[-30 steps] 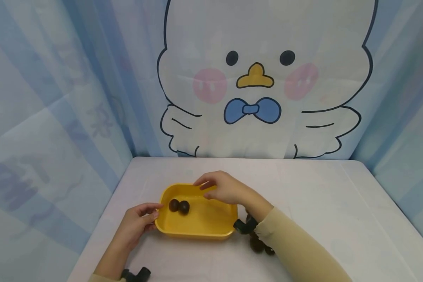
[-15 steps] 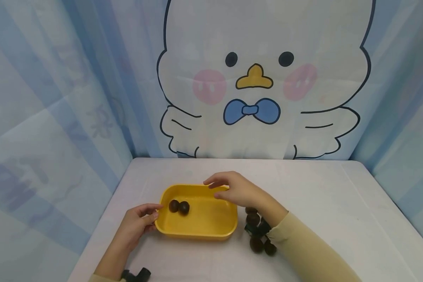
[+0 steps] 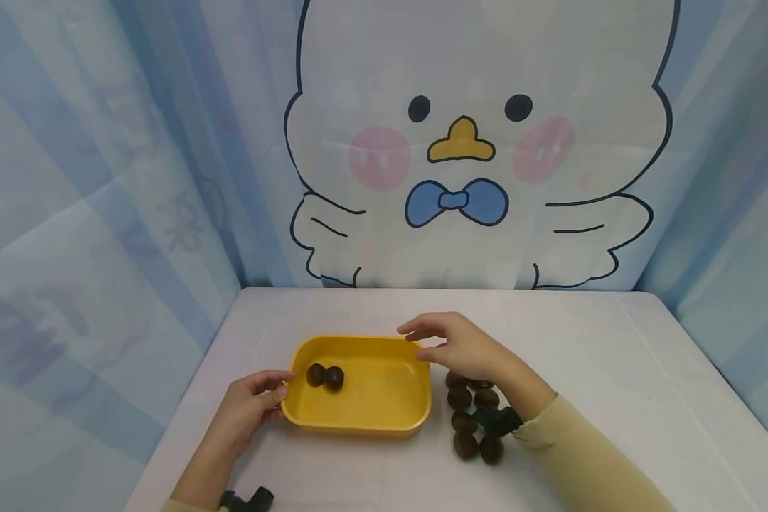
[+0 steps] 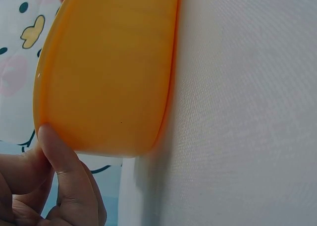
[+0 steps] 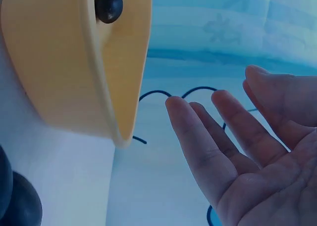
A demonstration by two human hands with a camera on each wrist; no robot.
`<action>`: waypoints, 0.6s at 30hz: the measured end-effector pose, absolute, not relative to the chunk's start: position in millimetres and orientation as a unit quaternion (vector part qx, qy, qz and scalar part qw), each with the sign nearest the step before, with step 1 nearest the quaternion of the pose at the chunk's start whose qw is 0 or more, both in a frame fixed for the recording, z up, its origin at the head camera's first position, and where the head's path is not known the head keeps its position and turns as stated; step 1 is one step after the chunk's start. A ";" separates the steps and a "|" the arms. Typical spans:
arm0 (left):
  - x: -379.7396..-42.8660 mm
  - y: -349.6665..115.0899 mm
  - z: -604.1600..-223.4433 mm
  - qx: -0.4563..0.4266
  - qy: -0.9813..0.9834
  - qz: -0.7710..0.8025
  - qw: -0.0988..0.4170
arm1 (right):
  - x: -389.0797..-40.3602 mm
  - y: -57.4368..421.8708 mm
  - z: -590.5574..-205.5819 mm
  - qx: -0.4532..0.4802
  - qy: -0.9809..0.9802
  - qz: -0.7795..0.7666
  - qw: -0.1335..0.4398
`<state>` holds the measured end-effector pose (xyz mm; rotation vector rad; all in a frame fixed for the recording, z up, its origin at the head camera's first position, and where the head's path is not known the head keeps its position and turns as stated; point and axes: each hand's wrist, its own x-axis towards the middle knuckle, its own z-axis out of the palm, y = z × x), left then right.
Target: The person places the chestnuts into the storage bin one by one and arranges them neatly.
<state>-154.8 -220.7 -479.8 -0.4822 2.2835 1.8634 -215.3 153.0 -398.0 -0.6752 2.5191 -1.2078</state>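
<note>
Between the left hand (image 3: 249, 407) and the right hand (image 3: 470, 348), a yellow tray (image 3: 377, 409) on a white table (image 3: 582, 355). Long from side to side, with round corners and the hollow side up. Inside, close to the left hand, two balls (image 3: 335, 377), dark brown, side by side and touching. Well apart from the right hand, both of them.

Left hand at its own end of the tray, pinching the rim, thumb on one side and bent fingers on the other. Right hand up by the far corner of the other end, fingers stretched out and thumb held well away, with a wide gap between. In the right wrist view, bare palm showing, fingertips near the tray but apart from it.

Beside the tray, below the right hand and about its wrist, more balls (image 3: 464, 422) on the table, brown too and bunched close together. At least seven to count, some partly hidden. Too covered to tell the full number.

On the right wrist, a black camera (image 3: 500, 421). Up the same arm, a tan sleeve (image 3: 589, 448). Past both hands, behind the table, a big white chick (image 3: 473, 57) on cloth, with pink cheeks, a yellow beak and a blue bow (image 3: 454, 200). Off beyond the left hand, a blue and white curtain (image 3: 83, 249).
</note>
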 end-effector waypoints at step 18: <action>-153.6 -220.2 -478.1 -0.161 0.759 0.627 0.077 | -212.7 209.9 -407.8 -0.226 0.864 -0.435 0.116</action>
